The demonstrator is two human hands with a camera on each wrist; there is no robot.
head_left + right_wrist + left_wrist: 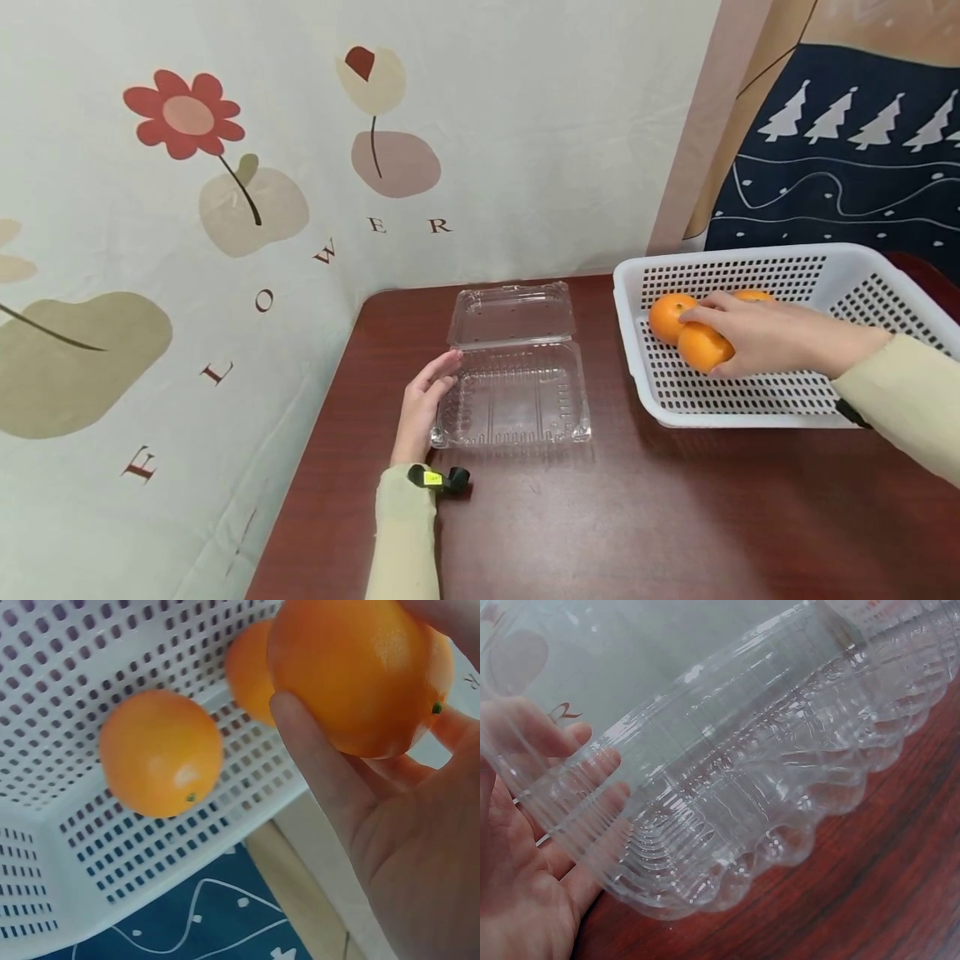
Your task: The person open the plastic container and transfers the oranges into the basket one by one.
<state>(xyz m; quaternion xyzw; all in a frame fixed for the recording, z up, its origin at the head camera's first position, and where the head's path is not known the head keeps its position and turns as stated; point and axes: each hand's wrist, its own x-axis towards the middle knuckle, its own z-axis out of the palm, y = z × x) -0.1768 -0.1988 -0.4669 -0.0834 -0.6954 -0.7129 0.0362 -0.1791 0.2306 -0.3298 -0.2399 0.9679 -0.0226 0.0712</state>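
Observation:
A clear plastic clamshell box [513, 392] lies open on the dark red table [600, 517], lid [512, 313] tipped back. My left hand [422, 404] rests flat against the box's left side [705, 795], fingers [585, 769] straight. A white perforated basket [862, 275] stands at the right with three oranges. My right hand [757, 333] reaches into it and grips one orange [701, 348] [360, 675]. A second orange [669, 317] [161, 754] lies beside it and a third [752, 295] [251, 671] sits behind my fingers.
A cloth backdrop [225, 208] printed with flowers and letters hangs behind and left of the table. A dark blue fabric with white trees [847, 150] hangs behind the basket. Bare tabletop stretches in front of the box and basket.

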